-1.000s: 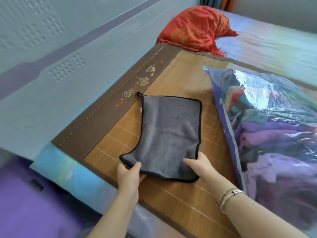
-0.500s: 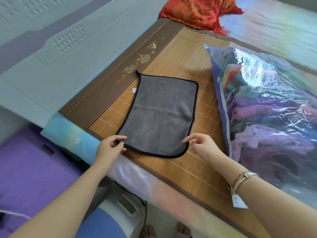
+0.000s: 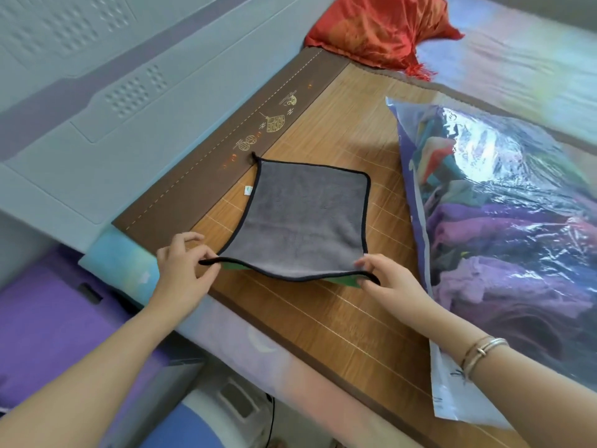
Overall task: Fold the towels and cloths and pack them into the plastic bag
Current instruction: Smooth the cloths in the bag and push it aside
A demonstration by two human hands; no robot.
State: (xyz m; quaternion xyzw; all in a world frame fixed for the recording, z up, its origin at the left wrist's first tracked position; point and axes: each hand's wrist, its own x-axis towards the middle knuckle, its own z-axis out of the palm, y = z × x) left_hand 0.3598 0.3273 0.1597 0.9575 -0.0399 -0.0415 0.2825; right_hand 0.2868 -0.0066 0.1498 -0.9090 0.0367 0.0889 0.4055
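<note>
A grey towel with black piping and a green underside lies spread on the bamboo mat. My left hand pinches its near left corner and my right hand pinches its near right corner. Both corners are lifted a little off the mat, so the near edge sags between them. To the right lies a clear plastic bag stuffed with purple and coloured cloths.
A red pillow sits at the far end of the bed. A grey padded headboard runs along the left. The bed edge is near me, with a purple surface below on the left.
Both hands have taken hold of the towel's near corners and raised them off the mat, showing the green underside. Before, the towel lay flat with my hands beside it.
</note>
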